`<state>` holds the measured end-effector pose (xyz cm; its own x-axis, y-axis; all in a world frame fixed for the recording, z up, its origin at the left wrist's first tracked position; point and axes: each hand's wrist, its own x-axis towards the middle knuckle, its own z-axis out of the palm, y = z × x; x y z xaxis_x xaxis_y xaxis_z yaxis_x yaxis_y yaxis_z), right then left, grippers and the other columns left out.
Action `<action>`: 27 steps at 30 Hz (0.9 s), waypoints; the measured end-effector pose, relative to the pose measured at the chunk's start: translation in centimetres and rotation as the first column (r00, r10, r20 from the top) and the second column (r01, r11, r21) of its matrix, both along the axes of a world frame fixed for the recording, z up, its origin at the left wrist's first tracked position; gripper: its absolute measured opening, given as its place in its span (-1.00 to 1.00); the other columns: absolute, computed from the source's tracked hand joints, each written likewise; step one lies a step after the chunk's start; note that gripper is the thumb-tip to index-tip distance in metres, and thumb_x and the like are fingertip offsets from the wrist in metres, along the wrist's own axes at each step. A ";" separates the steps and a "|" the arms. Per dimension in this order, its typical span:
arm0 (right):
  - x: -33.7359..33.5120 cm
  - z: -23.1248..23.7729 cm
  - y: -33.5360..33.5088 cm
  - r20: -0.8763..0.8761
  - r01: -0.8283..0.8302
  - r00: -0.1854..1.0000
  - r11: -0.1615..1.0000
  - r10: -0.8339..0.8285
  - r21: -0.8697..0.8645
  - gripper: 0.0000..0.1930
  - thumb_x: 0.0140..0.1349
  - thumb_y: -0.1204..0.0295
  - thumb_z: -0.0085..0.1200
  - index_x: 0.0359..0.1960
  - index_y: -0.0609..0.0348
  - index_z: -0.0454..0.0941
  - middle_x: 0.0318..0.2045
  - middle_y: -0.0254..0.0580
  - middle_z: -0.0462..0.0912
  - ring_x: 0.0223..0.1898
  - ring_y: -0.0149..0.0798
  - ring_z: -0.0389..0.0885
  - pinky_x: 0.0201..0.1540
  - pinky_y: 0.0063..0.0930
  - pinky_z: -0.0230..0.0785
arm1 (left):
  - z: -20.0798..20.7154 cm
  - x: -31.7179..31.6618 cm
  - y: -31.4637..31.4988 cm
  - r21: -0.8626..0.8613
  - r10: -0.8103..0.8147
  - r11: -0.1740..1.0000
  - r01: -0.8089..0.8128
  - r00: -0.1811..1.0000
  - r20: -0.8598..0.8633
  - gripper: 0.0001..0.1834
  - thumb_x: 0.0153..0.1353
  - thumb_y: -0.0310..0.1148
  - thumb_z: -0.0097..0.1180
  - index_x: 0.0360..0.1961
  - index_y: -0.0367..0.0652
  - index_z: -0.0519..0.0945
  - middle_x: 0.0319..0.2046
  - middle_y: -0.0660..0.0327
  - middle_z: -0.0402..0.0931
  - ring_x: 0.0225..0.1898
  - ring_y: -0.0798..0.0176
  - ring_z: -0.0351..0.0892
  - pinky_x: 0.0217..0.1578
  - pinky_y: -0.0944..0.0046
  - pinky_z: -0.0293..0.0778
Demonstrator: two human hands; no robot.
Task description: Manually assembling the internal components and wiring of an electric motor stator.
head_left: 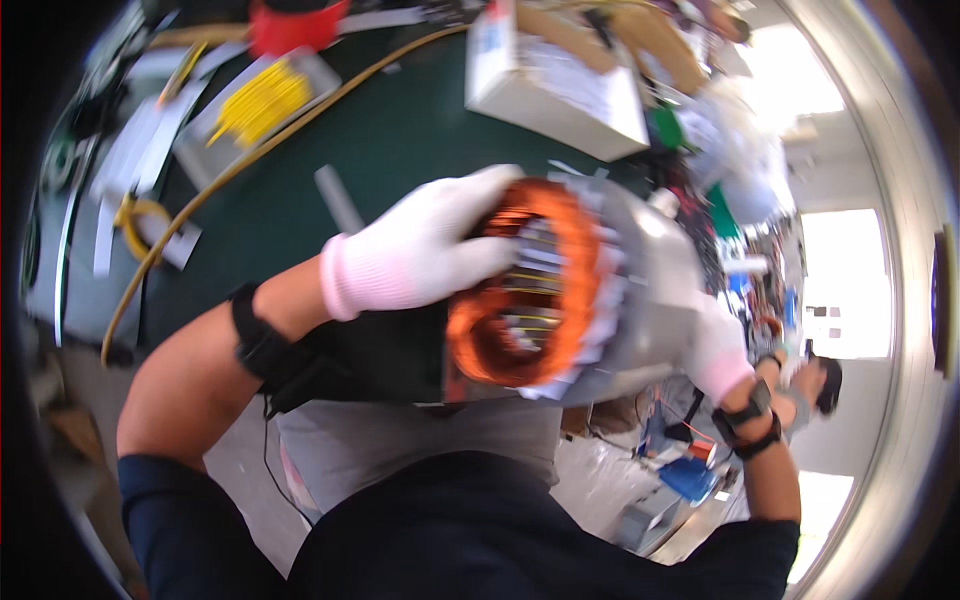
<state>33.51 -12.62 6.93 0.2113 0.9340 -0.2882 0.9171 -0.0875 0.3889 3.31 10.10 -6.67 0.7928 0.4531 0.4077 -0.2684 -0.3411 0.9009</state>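
Note:
A motor stator with orange copper windings (pixel 583 275) sits inside a grey metal housing (pixel 655 320), held up tilted over the front edge of the bench. Through its open bore, pale slot liners and yellow strips show. My left hand (pixel 420 240), in a white glove with a pink cuff, grips the winding's near-left rim, thumb across the bore opening. Against the housing's right side is my right hand (pixel 718 350), also gloved; it supports the housing, though most of its fingers are hidden behind the metal. The picture is somewhat blurred by motion.
On the dark green bench (pixel 420 130) stand a white box (pixel 560 95) with papers and a tray of yellow tubing (pixel 262 100). A brown cord (pixel 290 130) crosses the left side, near a yellow tape roll (pixel 135 230). Another person (pixel 805 385) is at the far right.

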 end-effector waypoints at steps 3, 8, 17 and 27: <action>-2.5 -0.8 5.2 -0.095 -0.331 0.939 0.943 0.331 0.019 -0.62 0.36 0.39 0.14 0.19 0.18 0.54 -0.02 -0.02 0.68 0.03 -0.05 0.68 0.00 -0.25 0.59 | 0.0 0.3 -0.1 -0.007 0.039 0.999 -0.038 0.999 0.014 -0.60 0.21 -0.45 0.17 0.05 -0.35 0.43 -0.15 -0.18 0.58 -0.09 -0.23 0.63 -0.04 0.03 0.55; -8.1 -3.9 7.0 -0.655 -0.067 0.745 0.990 0.130 0.120 -0.59 0.42 0.39 0.09 0.27 0.20 0.47 0.06 -0.05 0.64 0.09 -0.13 0.66 0.08 -0.29 0.57 | -1.1 -0.4 0.0 -0.017 0.068 0.998 -0.068 0.998 -0.002 -0.63 0.20 -0.45 0.16 0.01 -0.37 0.44 -0.24 -0.20 0.58 -0.11 -0.29 0.61 -0.07 -0.03 0.55; -8.1 -5.2 6.9 -0.997 0.371 0.002 0.926 -0.074 -0.068 -0.45 0.60 0.32 -0.16 0.54 0.20 0.14 0.39 -0.05 0.40 0.36 -0.19 0.46 0.40 -0.32 0.38 | -0.4 0.1 0.0 0.126 0.085 0.988 -0.086 0.996 0.020 -0.64 0.32 -0.36 0.15 0.07 -0.30 0.45 -0.18 -0.04 0.51 -0.08 -0.16 0.55 -0.02 -0.01 0.46; -6.6 -11.0 7.7 -0.279 0.192 -0.960 0.767 0.017 -0.612 -0.47 0.53 -0.15 -0.19 0.01 0.09 0.49 -0.25 -0.28 0.54 -0.33 -0.33 0.51 -0.25 -0.35 0.48 | 0.9 -0.6 -3.5 0.592 0.371 0.779 -0.208 0.914 -0.167 -0.67 0.38 -0.29 0.13 0.09 -0.18 0.64 0.12 0.05 0.63 0.20 -0.09 0.57 0.33 -0.14 0.32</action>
